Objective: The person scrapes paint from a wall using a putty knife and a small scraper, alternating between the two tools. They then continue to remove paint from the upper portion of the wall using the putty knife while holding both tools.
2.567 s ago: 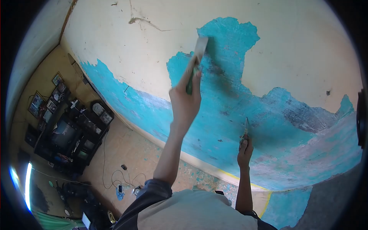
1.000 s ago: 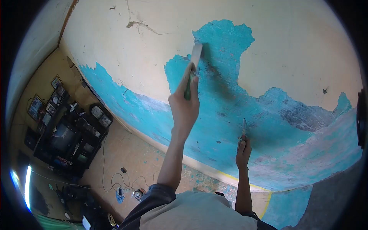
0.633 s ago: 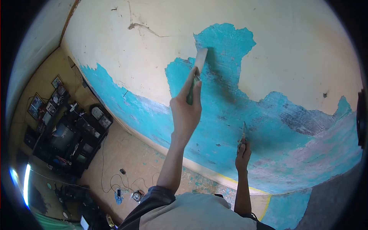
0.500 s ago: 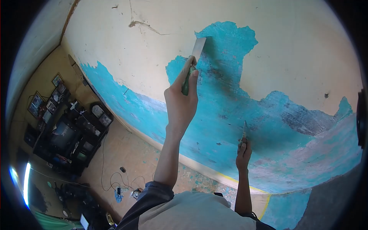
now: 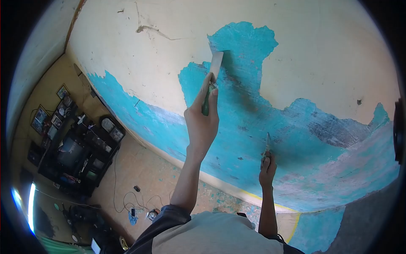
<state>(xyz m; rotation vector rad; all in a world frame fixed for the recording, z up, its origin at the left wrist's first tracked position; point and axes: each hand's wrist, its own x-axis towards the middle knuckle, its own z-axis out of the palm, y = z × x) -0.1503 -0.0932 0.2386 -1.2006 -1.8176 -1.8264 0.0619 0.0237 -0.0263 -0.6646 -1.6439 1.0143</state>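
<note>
My left hand (image 5: 204, 125) is wrapped round the green handle of a putty knife (image 5: 216, 62), whose flat metal blade points up the wall. That blade overlaps the left edge of the bared turquoise patch (image 5: 243, 40), beside the cream paint (image 5: 192, 25). Lower and to the right, my right hand (image 5: 267, 168) grips a second scraper (image 5: 267, 146), seen nearly edge-on with its tip upward. Behind it lies turquoise wall with dark, scuffed marks.
Paint flakes (image 5: 220, 199) litter the floor along the wall's foot. Cables and a small device (image 5: 153, 214) lie on the floor at lower left. A dark cabinet with a television (image 5: 69, 152) stands further left, under framed pictures (image 5: 40, 116).
My left hand and its putty knife have moved down a little, away from the top of the turquoise patch. My right hand stays nearly in place. The view has shifted slightly.
</note>
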